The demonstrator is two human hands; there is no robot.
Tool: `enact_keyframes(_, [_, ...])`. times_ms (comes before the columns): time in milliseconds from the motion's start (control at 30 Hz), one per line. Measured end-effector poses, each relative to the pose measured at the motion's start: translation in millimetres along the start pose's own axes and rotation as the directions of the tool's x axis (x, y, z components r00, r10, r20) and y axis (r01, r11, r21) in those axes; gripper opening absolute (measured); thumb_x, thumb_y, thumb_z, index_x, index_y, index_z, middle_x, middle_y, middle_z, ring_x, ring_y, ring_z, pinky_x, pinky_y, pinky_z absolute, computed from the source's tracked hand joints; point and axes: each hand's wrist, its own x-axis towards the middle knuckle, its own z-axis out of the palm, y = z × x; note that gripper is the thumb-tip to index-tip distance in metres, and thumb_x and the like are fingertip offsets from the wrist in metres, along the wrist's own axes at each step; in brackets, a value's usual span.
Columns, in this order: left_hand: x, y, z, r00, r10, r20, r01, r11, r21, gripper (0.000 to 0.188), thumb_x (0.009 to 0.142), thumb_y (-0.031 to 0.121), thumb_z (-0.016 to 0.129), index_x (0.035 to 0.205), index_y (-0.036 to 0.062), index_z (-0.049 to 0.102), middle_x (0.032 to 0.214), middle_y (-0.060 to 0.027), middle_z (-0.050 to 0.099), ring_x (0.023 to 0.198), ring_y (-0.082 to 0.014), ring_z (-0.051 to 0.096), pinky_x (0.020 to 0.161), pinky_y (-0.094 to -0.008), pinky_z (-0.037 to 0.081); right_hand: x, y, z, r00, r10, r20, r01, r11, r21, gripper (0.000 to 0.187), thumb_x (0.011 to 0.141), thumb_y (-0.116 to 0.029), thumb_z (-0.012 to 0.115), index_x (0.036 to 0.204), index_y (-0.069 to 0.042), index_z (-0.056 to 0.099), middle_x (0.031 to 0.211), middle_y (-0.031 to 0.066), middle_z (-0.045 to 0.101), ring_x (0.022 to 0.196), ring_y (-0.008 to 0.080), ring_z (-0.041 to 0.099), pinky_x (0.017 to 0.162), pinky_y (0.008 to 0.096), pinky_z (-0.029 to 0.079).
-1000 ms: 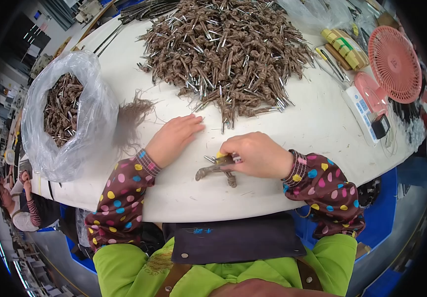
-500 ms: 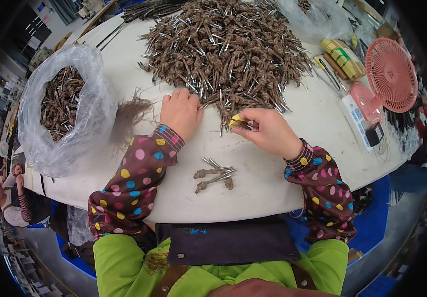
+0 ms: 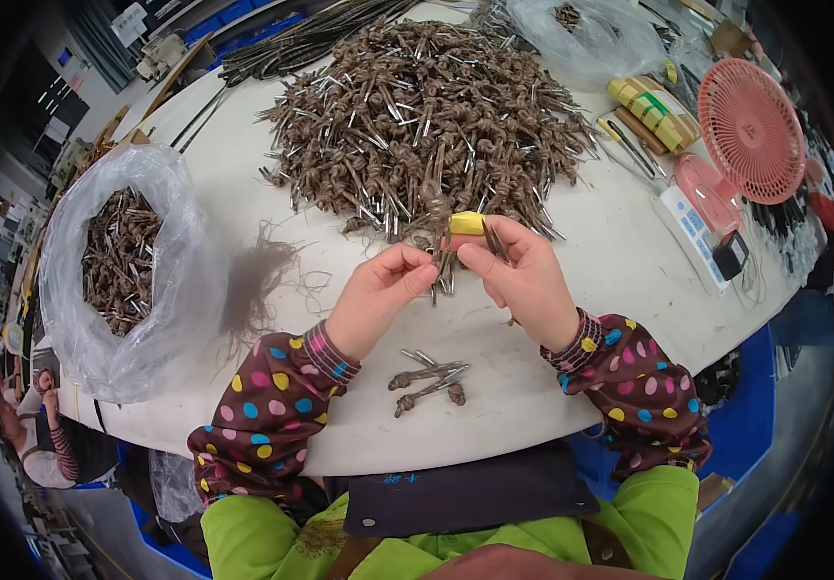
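Observation:
My left hand (image 3: 375, 295) pinches a brown knotted cord piece (image 3: 435, 205) between thumb and fingertips, at the near edge of a large pile (image 3: 407, 106) of similar cords with silvery metal tips. Close beside it, my right hand (image 3: 531, 287) is closed round small dark thread snips (image 3: 498, 244) wrapped with yellow tape; the fingers partly hide them. Both hands nearly meet over the cord. Nearer to me, several loose knotted cord pieces (image 3: 431, 379) lie on the white table (image 3: 523, 401).
At left stands an open clear plastic bag (image 3: 185, 319) of knotted cords, beside brown thread scraps (image 3: 260, 280). On the right are a pink fan (image 3: 751, 130), a white power strip (image 3: 692, 237), yellow-wrapped bundles (image 3: 657, 108) and a pen-like tool (image 3: 629, 145). A person (image 3: 40, 425) sits far left.
My left hand has come off the table beside the pile, moved right and taken a cord piece. The right hand has turned with the snips, closer to the left. The whole view has shifted slightly.

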Motion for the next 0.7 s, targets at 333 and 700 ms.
enact_keyframes(333, [-1,35,-13,0.739,0.668,-0.090,-0.323,0.468,0.822,0.019,0.086,0.007,0.062,0.105,0.0048,0.061,0.095,-0.0044,0.059,0.084,-0.0137,0.054,0.076,-0.0260,0.044,7,20,-14,0.973,-0.225,0.055,0.231,0.922,-0.312,0.022,0.081,-0.019,0.070,0.093,-0.001,0.065,0.070,-0.0004,0.059,0.058,0.0050,0.044,0.052,0.0241,0.038])
enact_keyframes(700, [-4,36,-6,0.624,0.716,0.314,-0.351,-0.103,0.931,0.030,0.071,0.010,0.073,0.099,0.0192,0.067,0.094,0.0054,0.060,0.083,-0.0148,0.054,0.086,-0.0377,0.037,1,13,-6,0.984,-0.160,0.081,0.178,0.832,-0.525,0.023,0.079,-0.019,0.071,0.090,0.000,0.065,0.061,0.0050,0.052,0.055,0.0108,0.041,0.051,0.0271,0.037])
